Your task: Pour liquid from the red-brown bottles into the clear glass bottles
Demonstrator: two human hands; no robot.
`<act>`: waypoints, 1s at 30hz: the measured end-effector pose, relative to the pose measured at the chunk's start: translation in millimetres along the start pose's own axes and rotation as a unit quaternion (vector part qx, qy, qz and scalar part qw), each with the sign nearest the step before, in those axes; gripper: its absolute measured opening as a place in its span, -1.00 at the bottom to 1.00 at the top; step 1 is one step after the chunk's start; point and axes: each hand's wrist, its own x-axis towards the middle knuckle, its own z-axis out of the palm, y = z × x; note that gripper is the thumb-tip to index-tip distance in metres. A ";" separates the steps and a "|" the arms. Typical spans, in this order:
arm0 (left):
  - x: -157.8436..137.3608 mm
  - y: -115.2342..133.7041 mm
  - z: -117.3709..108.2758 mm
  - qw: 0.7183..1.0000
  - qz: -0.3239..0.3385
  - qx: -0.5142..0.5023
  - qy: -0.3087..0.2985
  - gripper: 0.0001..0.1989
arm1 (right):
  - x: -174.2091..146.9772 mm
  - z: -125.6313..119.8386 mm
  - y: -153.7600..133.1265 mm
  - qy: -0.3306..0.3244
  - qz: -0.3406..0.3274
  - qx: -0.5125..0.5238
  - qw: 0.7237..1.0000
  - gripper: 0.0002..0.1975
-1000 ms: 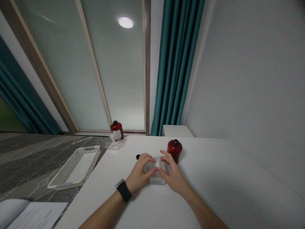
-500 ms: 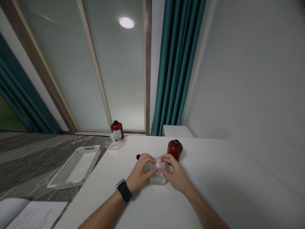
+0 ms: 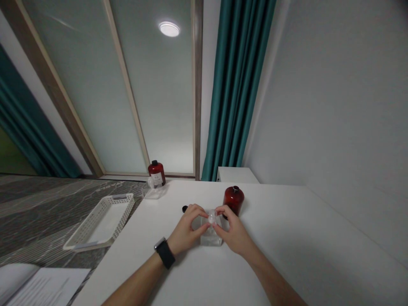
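Left hand (image 3: 187, 230) and right hand (image 3: 235, 233) meet mid-table, both grasping: thumb and finger of each pinch a clear rounded piece (image 3: 212, 217) from opposite sides. Piece sits at the top of a clear squarish bottle (image 3: 211, 241), which stands on the white table (image 3: 287, 259) between the hands, partly covered by them. Glassy and small in view, so can't tell if the piece is seated in the neck or slightly raised. Dark-strapped watch (image 3: 165, 253) on left wrist.

Just beyond the right hand: dark red bottle (image 3: 233, 199), upright, lower part partly behind the fingers. Just beyond the left hand: small black cap (image 3: 185, 209), lying on the table.

Farther out, at the table's far left corner: second red bottle (image 3: 157, 172), upright, black top, white label; a clear container (image 3: 154, 194) with a rounded top stands in front of it, overlapping it in view.

Left of table, lower down: white perforated basket (image 3: 106, 222) over a grey striped rug (image 3: 35, 204). Open booklet (image 3: 52, 285) with printed lines, bottom left corner.

Behind: frosted sliding door (image 3: 162, 110) with a round light reflected in it, teal curtain (image 3: 239, 85), low white cabinet (image 3: 238, 174) past the table's far edge. Plain wall (image 3: 334, 106) on the right.
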 end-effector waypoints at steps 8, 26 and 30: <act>0.4 4.2 -2.5 1.000 -0.022 -0.008 -0.003 -0.95 | -1.6 -0.2 1.1 -0.026 0.006 0.036 0.999 -0.42; 0.2 2.6 1.2 0.999 -0.037 -0.015 0.025 -0.96 | 0.6 2.7 5.7 -0.024 0.028 0.150 0.988 -0.35; 0.3 4.3 0.0 0.999 -0.025 -0.019 0.021 -0.95 | 0.2 3.1 5.5 -0.019 0.023 0.134 0.991 -0.37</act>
